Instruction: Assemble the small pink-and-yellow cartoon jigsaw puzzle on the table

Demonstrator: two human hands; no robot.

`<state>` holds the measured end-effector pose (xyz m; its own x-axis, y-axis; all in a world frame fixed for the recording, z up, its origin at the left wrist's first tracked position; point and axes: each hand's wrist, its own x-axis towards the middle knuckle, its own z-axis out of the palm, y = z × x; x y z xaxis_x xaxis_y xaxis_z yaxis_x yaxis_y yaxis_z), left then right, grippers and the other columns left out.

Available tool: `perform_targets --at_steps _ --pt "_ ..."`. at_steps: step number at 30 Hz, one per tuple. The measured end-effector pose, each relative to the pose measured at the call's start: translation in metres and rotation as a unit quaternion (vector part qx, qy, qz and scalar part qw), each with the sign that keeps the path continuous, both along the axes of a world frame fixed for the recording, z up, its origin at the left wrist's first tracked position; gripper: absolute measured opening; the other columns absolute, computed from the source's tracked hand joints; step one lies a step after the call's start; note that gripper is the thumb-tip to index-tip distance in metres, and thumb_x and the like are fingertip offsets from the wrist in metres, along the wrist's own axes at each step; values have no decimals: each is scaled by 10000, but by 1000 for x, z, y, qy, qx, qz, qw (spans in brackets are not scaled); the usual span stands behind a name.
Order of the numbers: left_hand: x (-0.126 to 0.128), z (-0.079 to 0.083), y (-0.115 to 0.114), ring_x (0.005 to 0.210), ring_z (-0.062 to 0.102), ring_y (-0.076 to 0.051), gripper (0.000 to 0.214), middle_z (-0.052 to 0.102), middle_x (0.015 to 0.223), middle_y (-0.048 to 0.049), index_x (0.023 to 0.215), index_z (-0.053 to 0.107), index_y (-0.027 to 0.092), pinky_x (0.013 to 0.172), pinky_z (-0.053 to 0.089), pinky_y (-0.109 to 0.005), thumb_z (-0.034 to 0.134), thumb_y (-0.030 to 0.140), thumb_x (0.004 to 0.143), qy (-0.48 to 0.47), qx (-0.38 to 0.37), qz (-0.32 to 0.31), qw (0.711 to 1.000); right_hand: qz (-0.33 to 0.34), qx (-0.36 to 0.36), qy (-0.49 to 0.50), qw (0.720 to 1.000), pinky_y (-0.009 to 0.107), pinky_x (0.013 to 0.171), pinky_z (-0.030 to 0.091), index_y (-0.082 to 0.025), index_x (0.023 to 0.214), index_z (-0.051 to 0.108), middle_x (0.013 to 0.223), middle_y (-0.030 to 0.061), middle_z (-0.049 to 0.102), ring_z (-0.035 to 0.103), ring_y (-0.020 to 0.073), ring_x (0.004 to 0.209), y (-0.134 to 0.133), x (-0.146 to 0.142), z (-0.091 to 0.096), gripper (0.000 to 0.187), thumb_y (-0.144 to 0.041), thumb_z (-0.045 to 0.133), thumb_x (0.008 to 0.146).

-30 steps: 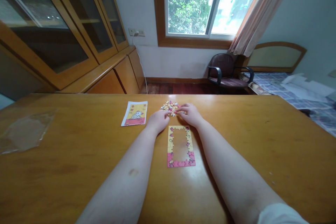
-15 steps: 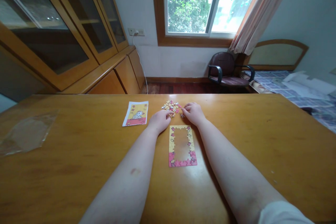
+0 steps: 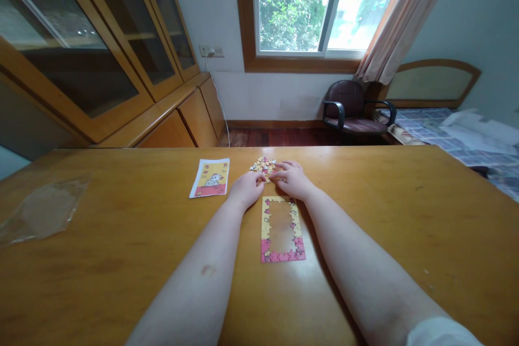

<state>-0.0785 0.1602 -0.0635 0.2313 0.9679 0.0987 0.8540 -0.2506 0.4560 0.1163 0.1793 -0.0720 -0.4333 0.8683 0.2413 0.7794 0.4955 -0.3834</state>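
Head: pieces (image 3: 261,164) lie beside left grip (image 3: 246,188) and right grip (image 3: 295,181), openness and hold unclear.

Ahead of you lies a loose heap of small jigsaw pieces (image 3: 263,164) — yellow, pink and white, jumbled together. Nearer to you, the puzzle border (image 3: 283,256) lies flat — a joined rectangular frame, pale yellow at the far end, pink at the near end, its middle hollow.

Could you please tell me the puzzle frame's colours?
The puzzle frame is mainly yellow and pink; head view.
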Motion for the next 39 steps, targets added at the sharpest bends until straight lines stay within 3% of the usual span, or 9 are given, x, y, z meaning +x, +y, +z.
perform_targets --at_steps 7,15,21,26,33,39 --pt "2 6 -1 823 614 -203 223 686 913 -41 908 682 234 687 438 -279 477 256 823 12 -12 39 999 -6 20 41 999 467 1064 265 -287 864 769 1205 28 641 456 253 1195 1 2 -1 246 -184 571 760" --pt "3 11 -2 858 621 -206 234 694 959 -46 925 685 233 732 462 -278 472 241 827 7 -31 59 998 -92 34 51 994 438 1032 303 -230 922 748 1129 53 673 517 251 1110 6 3 -2 255 -168 548 776" --pt "2 9 -1 851 629 -200 229 699 962 -42 940 687 231 743 471 -276 489 242 828 9 -34 61 997 -82 25 50 995 437 1023 304 -243 950 743 1125 47 675 513 248 1110 5 2 -2 267 -175 546 783" --pt "3 10 -3 897 633 -207 258 703 1010 -27 963 701 256 771 484 -291 478 242 835 -4 -25 49 998 -48 40 66 996 417 1030 308 -282 823 761 1112 7 681 514 224 1105 6 3 -4 273 -131 547 748" --pt "6 10 -7 880 632 -189 327 698 1006 -13 1013 733 294 804 487 -285 490 217 807 0 -1 -67 998 -98 21 25 995 470 1056 268 -300 985 746 1220 31 635 470 250 1180 9 3 -8 299 -191 528 812" --pt "4 16 -8 901 631 -200 281 704 983 -24 864 752 256 798 478 -291 480 223 797 -5 -20 -22 1000 -98 3 16 995 490 1067 234 -325 956 751 1199 20 640 456 250 1185 8 1 -7 282 -212 534 816"
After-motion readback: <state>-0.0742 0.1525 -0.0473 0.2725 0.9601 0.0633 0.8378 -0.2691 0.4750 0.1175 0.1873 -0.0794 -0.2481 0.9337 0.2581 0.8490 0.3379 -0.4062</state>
